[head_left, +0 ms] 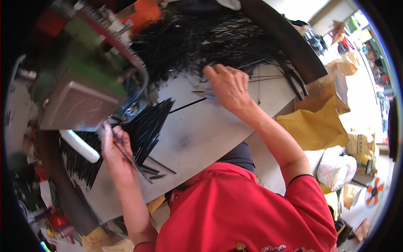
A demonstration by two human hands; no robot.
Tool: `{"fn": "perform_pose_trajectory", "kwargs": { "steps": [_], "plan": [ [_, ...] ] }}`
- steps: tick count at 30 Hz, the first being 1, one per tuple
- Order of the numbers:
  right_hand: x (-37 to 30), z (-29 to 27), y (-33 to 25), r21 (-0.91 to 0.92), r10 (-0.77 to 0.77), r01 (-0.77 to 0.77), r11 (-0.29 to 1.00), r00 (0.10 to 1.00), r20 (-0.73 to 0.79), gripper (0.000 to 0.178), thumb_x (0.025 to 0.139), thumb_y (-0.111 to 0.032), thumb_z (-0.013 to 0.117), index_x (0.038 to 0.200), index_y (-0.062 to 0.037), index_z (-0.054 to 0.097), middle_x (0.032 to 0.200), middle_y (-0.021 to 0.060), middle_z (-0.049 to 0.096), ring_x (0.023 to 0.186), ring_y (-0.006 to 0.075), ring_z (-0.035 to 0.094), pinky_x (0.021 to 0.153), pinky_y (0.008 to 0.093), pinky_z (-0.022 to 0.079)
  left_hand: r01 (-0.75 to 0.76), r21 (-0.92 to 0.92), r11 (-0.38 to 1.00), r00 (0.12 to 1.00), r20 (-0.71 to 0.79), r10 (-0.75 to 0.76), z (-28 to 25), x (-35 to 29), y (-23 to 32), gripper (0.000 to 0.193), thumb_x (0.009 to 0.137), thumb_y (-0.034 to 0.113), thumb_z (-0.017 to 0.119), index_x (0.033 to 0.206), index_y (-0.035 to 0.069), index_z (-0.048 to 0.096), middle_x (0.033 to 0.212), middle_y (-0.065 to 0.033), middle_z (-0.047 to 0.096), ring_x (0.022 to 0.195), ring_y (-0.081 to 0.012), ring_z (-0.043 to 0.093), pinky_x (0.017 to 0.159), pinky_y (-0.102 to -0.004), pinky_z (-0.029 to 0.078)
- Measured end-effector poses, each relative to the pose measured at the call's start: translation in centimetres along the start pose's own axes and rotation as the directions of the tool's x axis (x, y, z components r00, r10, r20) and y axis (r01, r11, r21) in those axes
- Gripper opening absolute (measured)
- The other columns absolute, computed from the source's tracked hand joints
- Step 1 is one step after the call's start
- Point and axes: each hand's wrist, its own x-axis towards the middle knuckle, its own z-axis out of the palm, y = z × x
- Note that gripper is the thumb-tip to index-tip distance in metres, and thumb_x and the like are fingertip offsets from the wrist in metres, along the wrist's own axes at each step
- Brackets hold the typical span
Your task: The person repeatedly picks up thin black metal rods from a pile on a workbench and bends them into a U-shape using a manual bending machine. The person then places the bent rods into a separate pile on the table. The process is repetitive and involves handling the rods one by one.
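Observation:
My left hand [115,153] is closed beside the lower edge of a green machine [63,84]. A thin dark strip [131,161] runs out of its grip toward the table's near edge. Over the table my right hand [228,87] has its fingers curled in at the border of a tangled heap of thin black strips [189,42]. What those fingers hold, if anything, is hidden. A single black strip [187,105] lies between the hands. Next to my left hand, a bundle of black strips [147,130] is spread beneath the machine.
The pale tabletop [184,145] carries black-handled pliers [296,82] at its right corner. A white rounded handle [79,146] juts from the machine. A dark curved rim [289,38] borders the table. Yellow sacking [317,128] and a small orange-bladed fan [374,191] are at right.

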Motion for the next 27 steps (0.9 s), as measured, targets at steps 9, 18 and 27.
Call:
{"fn": "perform_pose_trajectory", "kwargs": {
  "steps": [9, 18, 27],
  "plan": [
    [1.2, -6.3, -11.1, 0.236, -0.410, 0.502, 0.832, 0.844, -0.346, 0.022, 0.073, -0.014, 0.061, 0.095, -0.0168, 0.059, 0.067, 0.0005, 0.047, 0.048, 0.0123, 0.053, 0.043, 0.0275, 0.045, 0.067, 0.034, 0.997, 0.990, 0.123, -0.071, 0.6, -1.3, -0.4, 0.012, 0.088, 0.006, 0.058, 0.099, 0.004, 0.056, 0.089, -0.0059, 0.063, 0.076, -0.0118, 0.061, 0.064, -0.0242, 0.053],
    [1.9, 0.5, -14.4, 0.839, 0.013, -0.468, 0.277, 0.875, 0.484, 0.020, 0.092, -0.017, 0.055, 0.094, 0.0035, 0.057, 0.058, 0.0093, 0.057, 0.048, 0.0135, 0.054, 0.049, 0.0300, 0.044, -0.036, 0.256, 0.966, 0.994, 0.108, 0.009, 1.4, -0.1, -1.4, 0.018, 0.086, 0.013, 0.067, 0.100, 0.003, 0.063, 0.077, -0.0017, 0.060, 0.059, -0.0080, 0.056, 0.056, -0.0214, 0.049],
    [2.0, 0.8, -15.1, 0.871, 0.037, -0.481, 0.105, 0.877, 0.480, 0.018, 0.093, -0.012, 0.053, 0.095, 0.0051, 0.056, 0.061, 0.0074, 0.057, 0.049, 0.0109, 0.052, 0.048, 0.0275, 0.042, -0.063, 0.191, 0.980, 0.992, 0.119, 0.041, 1.2, 0.3, -1.8, 0.021, 0.087, 0.008, 0.064, 0.106, 0.001, 0.060, 0.079, -0.0020, 0.060, 0.063, -0.0076, 0.057, 0.057, -0.0199, 0.049]
  ]
}}
